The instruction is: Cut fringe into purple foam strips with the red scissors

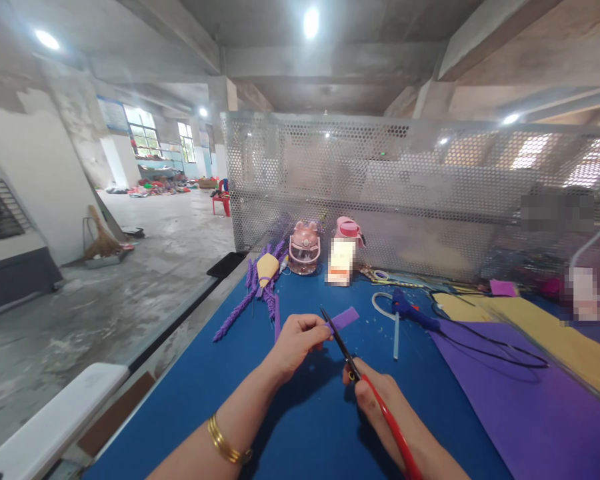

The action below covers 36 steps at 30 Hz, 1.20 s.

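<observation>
Your left hand pinched the purple foam strip above the worktop; your right hand gripped the red-handled scissors. With your fingertips close to the blades, a slip could have nicked them or skewed the cut.

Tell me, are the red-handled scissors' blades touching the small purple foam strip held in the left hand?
Touching. The head view shows the red-handled scissors in the right hand, blades crossing the purple foam strip pinched by the left hand.
</observation>
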Available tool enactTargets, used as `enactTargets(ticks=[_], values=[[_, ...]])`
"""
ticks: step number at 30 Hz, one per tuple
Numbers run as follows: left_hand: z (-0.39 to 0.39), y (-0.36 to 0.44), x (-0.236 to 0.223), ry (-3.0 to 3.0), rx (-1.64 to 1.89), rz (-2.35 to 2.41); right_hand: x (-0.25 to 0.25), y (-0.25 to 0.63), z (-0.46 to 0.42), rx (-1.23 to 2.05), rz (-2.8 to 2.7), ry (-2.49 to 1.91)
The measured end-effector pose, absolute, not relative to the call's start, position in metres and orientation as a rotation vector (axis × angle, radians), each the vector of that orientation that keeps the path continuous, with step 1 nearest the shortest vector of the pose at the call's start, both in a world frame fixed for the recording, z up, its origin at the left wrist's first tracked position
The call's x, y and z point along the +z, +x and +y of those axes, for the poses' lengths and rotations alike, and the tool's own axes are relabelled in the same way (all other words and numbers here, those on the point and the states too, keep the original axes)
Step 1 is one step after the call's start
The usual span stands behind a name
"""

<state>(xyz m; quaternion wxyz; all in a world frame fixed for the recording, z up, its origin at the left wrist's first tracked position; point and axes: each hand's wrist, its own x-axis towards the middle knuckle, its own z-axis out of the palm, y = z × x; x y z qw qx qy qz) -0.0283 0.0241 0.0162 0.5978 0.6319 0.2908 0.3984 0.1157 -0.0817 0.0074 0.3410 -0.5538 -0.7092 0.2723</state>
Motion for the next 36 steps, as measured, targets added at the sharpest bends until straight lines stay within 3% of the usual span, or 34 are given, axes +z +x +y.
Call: enactTargets(ticks=[26,36], values=[[0.0240,-0.0283,0.0185,1.402,0.940,0.638,0.0082,0.1200,-0.0814,0.703,-1.917,-1.397],[0.0245,-0.0290,0.0226,1.478,1.040,0.733,0.0046,0.1241,-0.0817,0.414,-2.020,-1.611]])
